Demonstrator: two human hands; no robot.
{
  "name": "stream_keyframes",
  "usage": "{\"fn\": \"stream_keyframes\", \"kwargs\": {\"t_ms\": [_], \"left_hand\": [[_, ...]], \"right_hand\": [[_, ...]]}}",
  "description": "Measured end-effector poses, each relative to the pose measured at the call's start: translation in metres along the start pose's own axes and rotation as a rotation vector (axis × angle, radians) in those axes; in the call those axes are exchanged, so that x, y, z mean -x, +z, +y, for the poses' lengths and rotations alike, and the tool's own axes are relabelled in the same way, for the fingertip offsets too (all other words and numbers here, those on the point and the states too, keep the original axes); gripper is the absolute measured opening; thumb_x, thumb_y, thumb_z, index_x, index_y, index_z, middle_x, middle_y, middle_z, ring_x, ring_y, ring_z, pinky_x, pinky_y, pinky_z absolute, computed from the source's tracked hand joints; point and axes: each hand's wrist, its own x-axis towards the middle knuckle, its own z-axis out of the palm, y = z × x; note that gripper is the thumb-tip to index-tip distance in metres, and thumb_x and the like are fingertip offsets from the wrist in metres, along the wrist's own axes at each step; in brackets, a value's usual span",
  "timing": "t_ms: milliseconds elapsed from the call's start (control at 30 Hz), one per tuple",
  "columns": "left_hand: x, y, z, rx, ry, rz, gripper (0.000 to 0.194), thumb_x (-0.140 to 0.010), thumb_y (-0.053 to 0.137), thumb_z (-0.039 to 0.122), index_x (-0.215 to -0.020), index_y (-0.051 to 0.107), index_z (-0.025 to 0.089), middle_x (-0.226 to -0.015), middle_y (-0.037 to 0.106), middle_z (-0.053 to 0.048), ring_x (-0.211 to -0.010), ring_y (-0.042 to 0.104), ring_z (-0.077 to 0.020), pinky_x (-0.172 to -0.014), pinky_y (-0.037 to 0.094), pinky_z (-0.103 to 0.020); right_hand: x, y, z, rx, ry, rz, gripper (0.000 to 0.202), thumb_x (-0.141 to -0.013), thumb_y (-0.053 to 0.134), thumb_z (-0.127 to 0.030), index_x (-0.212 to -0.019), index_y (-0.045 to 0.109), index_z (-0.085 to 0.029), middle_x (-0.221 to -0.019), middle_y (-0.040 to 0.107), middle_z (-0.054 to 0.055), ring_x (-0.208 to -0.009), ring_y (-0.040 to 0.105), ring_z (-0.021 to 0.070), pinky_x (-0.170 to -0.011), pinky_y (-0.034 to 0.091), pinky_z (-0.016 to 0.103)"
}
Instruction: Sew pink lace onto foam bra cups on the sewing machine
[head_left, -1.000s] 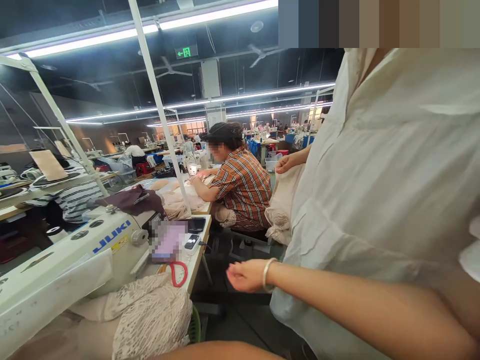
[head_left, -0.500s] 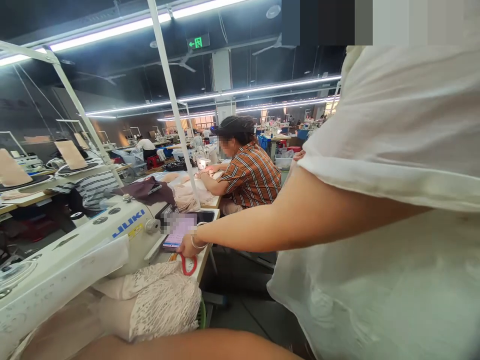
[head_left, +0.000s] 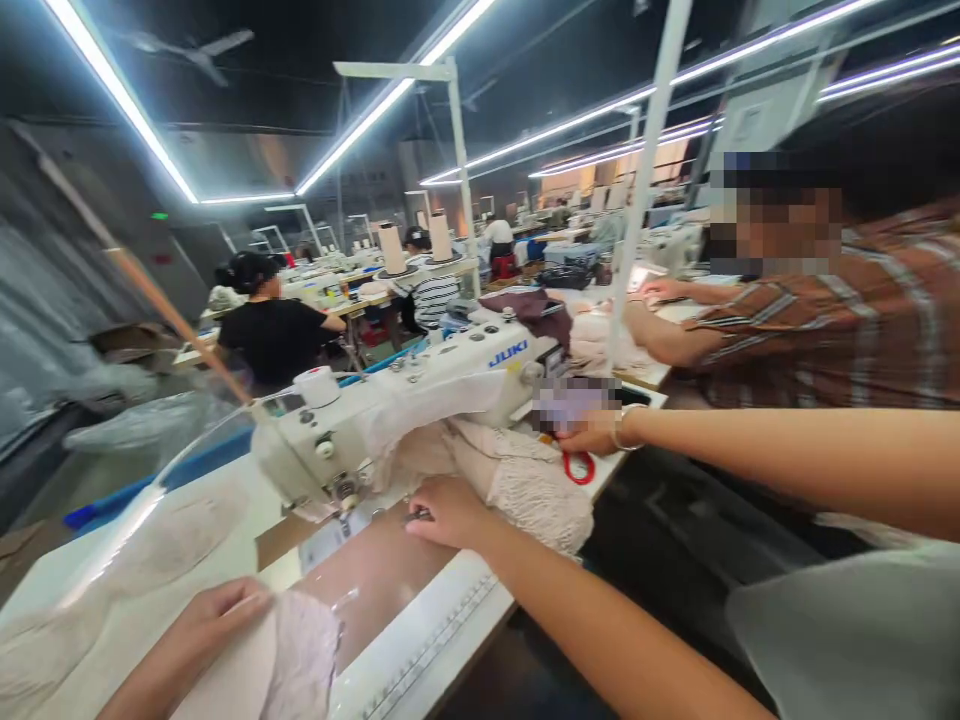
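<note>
My left hand [head_left: 214, 625] is closed, gripping a beige lace-edged fabric piece [head_left: 304, 645] in front of the sewing machine [head_left: 420, 375]. Beside the needle area, my right hand [head_left: 450, 512] rests with curled fingers over the machine bed. A small dark item shows at its fingertips, too blurred to name. Between my hands lies a brownish, shiny surface [head_left: 382, 575]. Bunched beige openwork fabric [head_left: 529, 480] lies under the machine arm, just beyond my right hand.
Another person's hand [head_left: 592, 435], with a bracelet, reaches in from the right beside red-handled scissors [head_left: 578, 467] and a blurred-out screen. A co-worker in a striped shirt [head_left: 840, 330] sits close at right. A white pole [head_left: 649, 170] rises behind the machine.
The view has swung left and down, bringing both my hands and the needle area into sight. The other person's hand stays near the scissors and screen.
</note>
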Motion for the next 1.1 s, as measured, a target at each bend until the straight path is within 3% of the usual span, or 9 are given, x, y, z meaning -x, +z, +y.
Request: {"fn": "stream_keyframes", "kwargs": {"t_ms": [67,200,433,600,733,833,1100], "left_hand": [[0.009,-0.004,-0.003,0.112,-0.002,-0.034,0.057,-0.066,0.067,0.068,-0.071,0.056,0.012,-0.062,0.051,0.001,-0.057,0.047,-0.0134,-0.052,0.036,-0.023],[0.013,0.001,0.008,0.175,-0.015,-0.033,0.058,-0.059,0.07,0.068,-0.068,0.053,0.013,-0.057,0.048,0.001,-0.052,0.041,-0.0116,-0.048,0.029,-0.021],[0.01,0.002,0.002,0.226,0.014,-0.008,0.057,-0.057,0.073,0.065,-0.068,0.051,0.013,-0.059,0.05,0.0,-0.051,0.044,-0.0117,-0.049,0.03,-0.021],[0.01,0.0,0.003,0.215,0.027,-0.025,0.057,-0.058,0.072,0.065,-0.068,0.051,0.013,-0.06,0.05,0.0,-0.053,0.044,-0.0119,-0.05,0.031,-0.021],[0.013,0.002,0.009,0.207,0.025,-0.016,0.057,-0.058,0.072,0.065,-0.066,0.051,0.013,-0.06,0.049,0.0,-0.054,0.044,-0.0124,-0.051,0.032,-0.022],[0.014,0.003,0.012,0.206,0.015,0.001,0.057,-0.057,0.073,0.065,-0.065,0.052,0.013,-0.059,0.049,0.0,-0.053,0.044,-0.0123,-0.05,0.032,-0.022],[0.011,0.004,0.011,0.226,-0.034,-0.005,0.058,-0.057,0.073,0.067,-0.065,0.051,0.014,-0.058,0.047,0.001,-0.052,0.04,-0.0108,-0.05,0.029,-0.021]], "right_hand": [[0.0,0.0,0.002,-0.034,0.008,0.005,0.021,-0.074,0.07,-0.038,-0.08,0.069,-0.018,-0.08,0.068,0.004,-0.075,0.06,0.017,-0.065,0.042,0.026],[0.004,-0.004,0.001,-0.082,0.01,0.04,0.016,-0.073,0.07,-0.032,-0.08,0.068,-0.018,-0.08,0.068,0.003,-0.075,0.061,0.0173,-0.066,0.041,0.026],[0.006,-0.003,-0.002,-0.159,-0.012,0.144,0.013,-0.076,0.066,-0.026,-0.086,0.065,-0.018,-0.081,0.066,0.004,-0.074,0.06,0.0174,-0.064,0.044,0.027],[0.004,-0.02,-0.01,-0.206,-0.03,0.273,0.025,-0.082,0.058,-0.025,-0.106,0.06,-0.017,-0.085,0.064,0.005,-0.075,0.058,0.018,-0.067,0.046,0.031],[0.0,-0.039,-0.027,-0.265,-0.101,0.378,0.041,-0.086,0.052,-0.025,-0.126,0.049,-0.017,-0.086,0.062,0.004,-0.071,0.055,0.0157,-0.068,0.046,0.03],[-0.007,-0.041,-0.039,-0.285,-0.186,0.442,0.052,-0.086,0.051,-0.024,-0.135,0.038,-0.014,-0.084,0.062,0.003,-0.067,0.054,0.0148,-0.066,0.045,0.03],[-0.023,-0.007,-0.036,-0.047,-0.303,0.573,0.083,-0.086,0.052,-0.016,-0.149,-0.002,-0.014,-0.083,0.065,0.005,-0.068,0.059,0.0185,-0.061,0.047,0.03]]}}
